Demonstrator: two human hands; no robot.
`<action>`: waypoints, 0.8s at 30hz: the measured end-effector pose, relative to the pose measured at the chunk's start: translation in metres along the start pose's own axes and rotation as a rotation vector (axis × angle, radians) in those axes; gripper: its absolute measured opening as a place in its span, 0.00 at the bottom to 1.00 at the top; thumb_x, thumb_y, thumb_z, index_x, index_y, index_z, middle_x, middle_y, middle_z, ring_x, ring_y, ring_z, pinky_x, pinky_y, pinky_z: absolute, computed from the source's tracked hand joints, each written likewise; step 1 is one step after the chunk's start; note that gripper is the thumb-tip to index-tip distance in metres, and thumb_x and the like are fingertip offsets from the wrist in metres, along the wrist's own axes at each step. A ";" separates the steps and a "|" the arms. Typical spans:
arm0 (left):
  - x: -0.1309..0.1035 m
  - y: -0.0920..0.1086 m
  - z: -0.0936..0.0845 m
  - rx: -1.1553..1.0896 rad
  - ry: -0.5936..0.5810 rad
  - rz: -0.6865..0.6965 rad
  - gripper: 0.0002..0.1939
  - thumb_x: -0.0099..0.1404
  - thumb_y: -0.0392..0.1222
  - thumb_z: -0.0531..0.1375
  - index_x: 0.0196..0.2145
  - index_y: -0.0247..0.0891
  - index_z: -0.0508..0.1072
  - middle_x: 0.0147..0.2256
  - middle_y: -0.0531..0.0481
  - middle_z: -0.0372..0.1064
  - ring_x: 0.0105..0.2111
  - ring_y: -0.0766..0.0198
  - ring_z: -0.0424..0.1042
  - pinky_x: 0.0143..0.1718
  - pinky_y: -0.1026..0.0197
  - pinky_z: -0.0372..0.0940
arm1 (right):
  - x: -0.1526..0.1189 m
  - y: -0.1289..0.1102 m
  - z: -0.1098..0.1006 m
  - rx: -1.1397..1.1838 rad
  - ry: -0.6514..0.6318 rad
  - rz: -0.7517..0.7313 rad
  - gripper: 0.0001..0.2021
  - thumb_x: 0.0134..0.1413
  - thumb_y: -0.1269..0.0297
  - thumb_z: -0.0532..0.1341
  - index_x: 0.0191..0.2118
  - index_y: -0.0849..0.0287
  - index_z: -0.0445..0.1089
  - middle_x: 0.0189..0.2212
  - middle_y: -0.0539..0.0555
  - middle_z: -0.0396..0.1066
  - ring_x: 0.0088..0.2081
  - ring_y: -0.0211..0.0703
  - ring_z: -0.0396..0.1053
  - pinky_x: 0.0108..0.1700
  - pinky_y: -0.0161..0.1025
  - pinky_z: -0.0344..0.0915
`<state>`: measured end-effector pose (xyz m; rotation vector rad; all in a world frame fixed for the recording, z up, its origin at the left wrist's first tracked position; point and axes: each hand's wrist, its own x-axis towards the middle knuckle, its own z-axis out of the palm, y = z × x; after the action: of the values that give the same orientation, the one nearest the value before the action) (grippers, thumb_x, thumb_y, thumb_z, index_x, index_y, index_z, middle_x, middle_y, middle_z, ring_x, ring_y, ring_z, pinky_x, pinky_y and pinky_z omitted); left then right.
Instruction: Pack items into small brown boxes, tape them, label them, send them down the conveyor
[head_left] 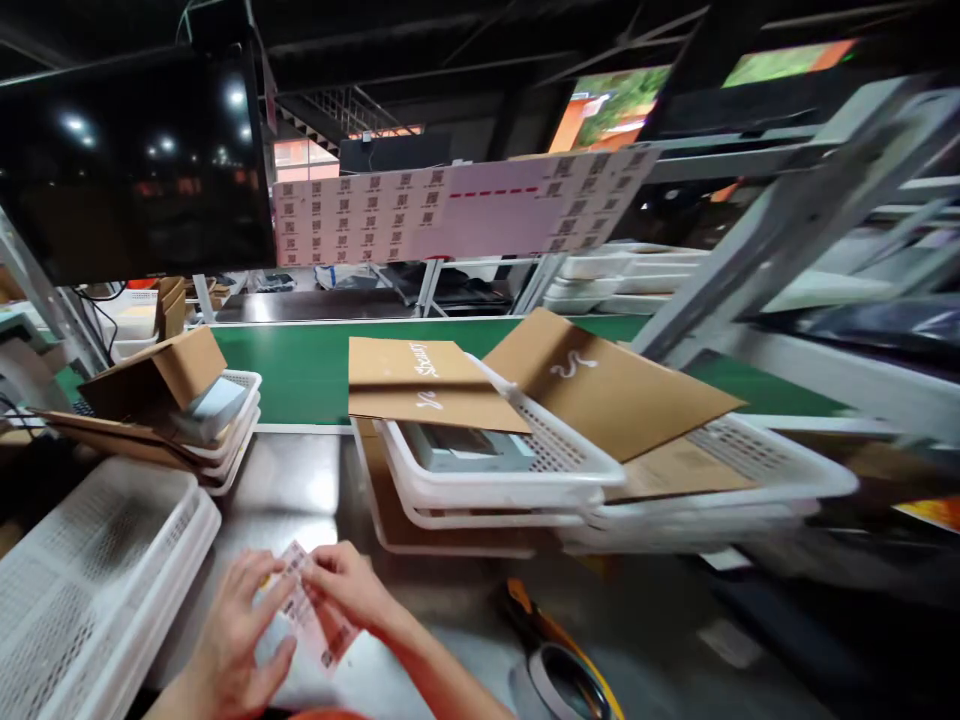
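Pink label sheet (313, 612) is being pinched by both the left hand (236, 640) and right hand (352, 585), fingers closed on it, at the steel desk's (300, 480) near edge.

Factory packing line: conveyor belt (300, 365), trays (495, 485).

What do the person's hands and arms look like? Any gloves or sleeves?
Both hands are bare: no gloves on the left hand or the right hand. The right forearm shows no sleeve, and no watch or rings can be made out. A bit of orange-red clothing peeks in at the bottom edge.
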<state>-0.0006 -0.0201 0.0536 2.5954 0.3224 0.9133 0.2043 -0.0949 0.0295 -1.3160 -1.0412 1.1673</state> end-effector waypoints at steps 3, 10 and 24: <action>0.003 -0.004 0.015 -0.397 0.083 -0.525 0.25 0.67 0.52 0.65 0.58 0.39 0.77 0.50 0.35 0.80 0.45 0.47 0.81 0.43 0.47 0.79 | -0.019 0.003 0.001 -0.090 -0.002 0.007 0.16 0.56 0.54 0.65 0.23 0.59 0.72 0.20 0.47 0.67 0.24 0.37 0.62 0.29 0.36 0.56; 0.025 0.011 0.035 -0.823 0.050 -0.808 0.23 0.61 0.64 0.69 0.33 0.38 0.83 0.30 0.44 0.81 0.30 0.58 0.77 0.32 0.59 0.73 | -0.037 0.000 0.010 -0.421 0.307 -0.311 0.09 0.62 0.62 0.62 0.45 0.56 0.77 0.34 0.53 0.80 0.33 0.45 0.76 0.37 0.40 0.71; 0.014 0.008 0.044 -0.781 -0.027 -0.899 0.20 0.59 0.60 0.68 0.31 0.38 0.83 0.30 0.43 0.82 0.31 0.52 0.79 0.34 0.54 0.75 | -0.034 0.000 0.003 -0.751 0.228 -0.655 0.12 0.70 0.67 0.57 0.41 0.58 0.80 0.29 0.56 0.81 0.30 0.46 0.76 0.34 0.41 0.69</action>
<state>0.0390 -0.0340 0.0327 1.4885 0.8317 0.5046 0.1966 -0.1280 0.0326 -1.4376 -1.6495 0.1121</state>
